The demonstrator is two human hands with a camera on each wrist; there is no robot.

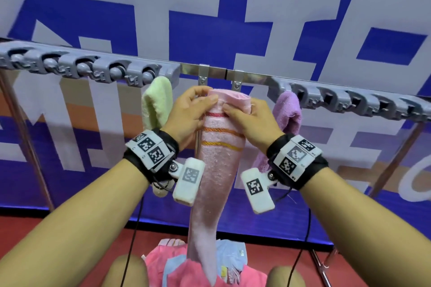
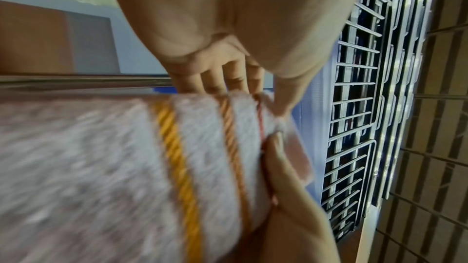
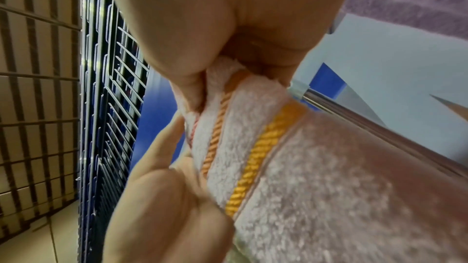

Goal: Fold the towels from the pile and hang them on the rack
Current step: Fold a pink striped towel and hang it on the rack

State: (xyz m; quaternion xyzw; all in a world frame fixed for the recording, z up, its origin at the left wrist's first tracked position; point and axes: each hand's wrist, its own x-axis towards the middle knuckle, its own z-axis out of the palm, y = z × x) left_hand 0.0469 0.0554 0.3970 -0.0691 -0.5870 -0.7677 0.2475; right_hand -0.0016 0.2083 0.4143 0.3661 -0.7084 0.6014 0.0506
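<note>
Pink terry, banded red, orange and yellow: the pink towel (image 1: 214, 170) is pinched at its top fold by the left hand (image 1: 186, 114) and right hand (image 1: 247, 121), fingers curled on it, at the rack (image 1: 205, 72). It hangs between a green towel (image 1: 157, 102) and purple towel (image 1: 288, 112), above the pile (image 1: 177, 263).

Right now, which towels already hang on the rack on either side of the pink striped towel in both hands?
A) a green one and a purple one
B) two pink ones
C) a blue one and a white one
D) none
A: in the head view a green towel hangs beside the left hand and a purple towel beside the right hand, flanking the pink striped towel on the rack.
</note>
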